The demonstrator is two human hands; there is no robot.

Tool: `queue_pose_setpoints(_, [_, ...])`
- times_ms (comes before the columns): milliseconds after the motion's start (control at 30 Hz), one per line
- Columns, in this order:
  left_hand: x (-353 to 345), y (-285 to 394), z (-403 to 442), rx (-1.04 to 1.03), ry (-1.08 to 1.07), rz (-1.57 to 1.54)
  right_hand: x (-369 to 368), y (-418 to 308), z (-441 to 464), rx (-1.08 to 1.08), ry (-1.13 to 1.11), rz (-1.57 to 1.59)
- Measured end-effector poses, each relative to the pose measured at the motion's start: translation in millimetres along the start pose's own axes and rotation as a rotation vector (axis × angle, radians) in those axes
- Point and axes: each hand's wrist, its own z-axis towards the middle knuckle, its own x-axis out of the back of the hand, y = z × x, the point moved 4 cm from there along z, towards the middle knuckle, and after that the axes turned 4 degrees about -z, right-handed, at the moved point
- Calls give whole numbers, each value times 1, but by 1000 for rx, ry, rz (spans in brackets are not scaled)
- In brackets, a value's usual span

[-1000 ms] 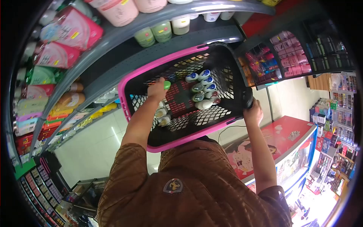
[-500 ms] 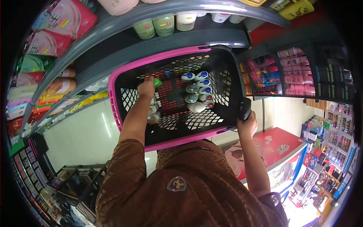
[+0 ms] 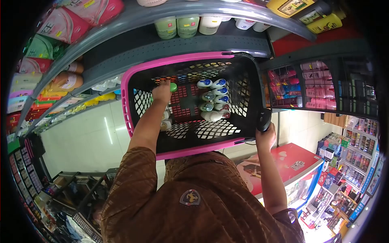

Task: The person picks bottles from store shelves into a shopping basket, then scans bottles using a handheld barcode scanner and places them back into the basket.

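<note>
A black mesh shopping basket (image 3: 137, 67) with a pink rim lies below me, its inside facing up. My left hand (image 3: 162, 91) reaches into its left half, fingers closed around a green-capped bottle (image 3: 173, 87); most of the bottle is hidden by the hand. Below my left wrist stand a few pale bottles (image 3: 165, 124), partly covered by the forearm. Several blue-topped pump bottles (image 3: 221, 90) and clear-topped bottles (image 3: 207, 106) are grouped in the right half, near white bottles (image 3: 210, 116). My right hand (image 3: 266, 137) is wrapped round a black handle grip (image 3: 263, 120) at the basket's right end.
A grey shelf (image 3: 121, 56) with green bottles (image 3: 177, 27) runs along the far side. Pink packs (image 3: 65, 26) line the left shelves. At right are a wire rack (image 3: 318, 83) of pink goods and a red-topped freezer (image 3: 287, 160). Pale floor tiles (image 3: 81, 141) show at left.
The view has shifted slightly, so basket and shelves sit a little lower and further right. My left hand still holds the green-capped bottle inside the basket; my right hand keeps its grip.
</note>
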Motion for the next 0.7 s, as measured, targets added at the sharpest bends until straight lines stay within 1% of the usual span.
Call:
queue_pose_setpoints(100, [3,-1,4,50,-25,8,1,-2,0,-6,5,-22])
queue_pose_setpoints(133, [6,-1,4,91,-80,8,1,-4,0,5,7,-16])
queue_pose_setpoints(167, [13,0,3,101,-70,10,2,-4,-1,-3,24,-6])
queue_pose_setpoints(200, [18,0,0,122,-104,-22,2,-4,-2,-10,40,6])
queue_pose_setpoints(233, [32,5,-6,143,-139,-54,2,-3,-2,4,40,16])
queue_pose_setpoints(267, [47,12,-15,183,-123,-121,1,-2,-2,-11,39,8])
queue_pose_setpoints(300, [64,17,-25,195,-105,-115,1,-2,-1,-26,40,3])
queue_pose_setpoints(367, [92,26,-45,60,-95,-382,4,-7,-3,-19,38,33])
queue_pose_setpoints(400, [106,25,-60,63,-75,-375,3,-5,-3,-25,46,30])
queue_pose_setpoints(467, [137,30,-96,-65,127,-493,3,-3,-4,-19,83,35])
queue_pose_setpoints(500, [153,29,-112,-57,150,-490,4,-4,-3,1,92,47])
queue_pose_setpoints(567, [190,22,-153,-132,507,-554,2,-2,-4,-8,67,24])
queue_pose_setpoints(600, [195,14,-167,-121,514,-544,1,0,-3,-14,47,22])
queue_pose_setpoints(667, [212,-5,-195,-164,728,-540,-2,4,-3,22,70,7])
queue_pose_setpoints(700, [210,-13,-204,-158,743,-521,-4,5,-1,25,68,-2])
